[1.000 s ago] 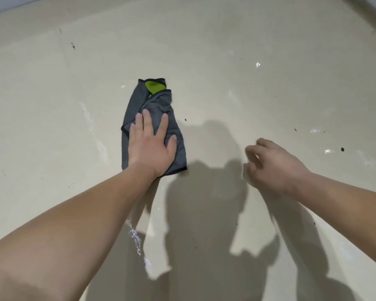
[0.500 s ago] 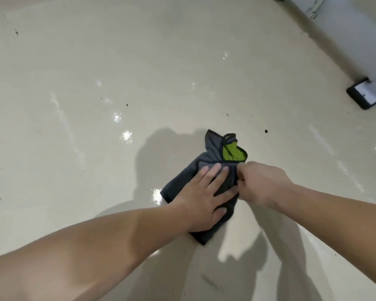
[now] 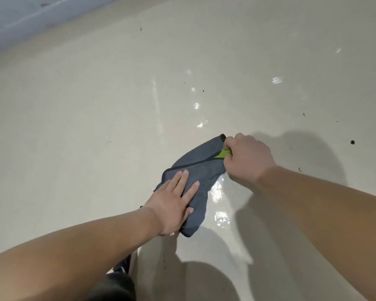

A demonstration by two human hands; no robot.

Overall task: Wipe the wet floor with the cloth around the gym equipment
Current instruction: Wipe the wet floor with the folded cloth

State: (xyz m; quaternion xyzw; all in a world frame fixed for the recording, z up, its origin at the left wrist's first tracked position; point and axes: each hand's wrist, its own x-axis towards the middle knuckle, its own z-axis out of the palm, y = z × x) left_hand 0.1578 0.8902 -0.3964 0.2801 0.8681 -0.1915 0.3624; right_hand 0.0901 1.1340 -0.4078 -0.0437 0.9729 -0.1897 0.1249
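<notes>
Grey cloth (image 3: 195, 174), pinned by your flat left hand (image 3: 172, 205), right hand (image 3: 245, 157) pinching its 1 o'clock corner, could bunch, skipping puddles (image 3: 220, 218).

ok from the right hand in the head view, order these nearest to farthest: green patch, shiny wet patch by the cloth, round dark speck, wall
1. green patch, on the cloth, at the right hand itself.
2. shiny wet patch, just below that hand.
3. round dark speck, off to the right.
4. wall, far top left.
</notes>
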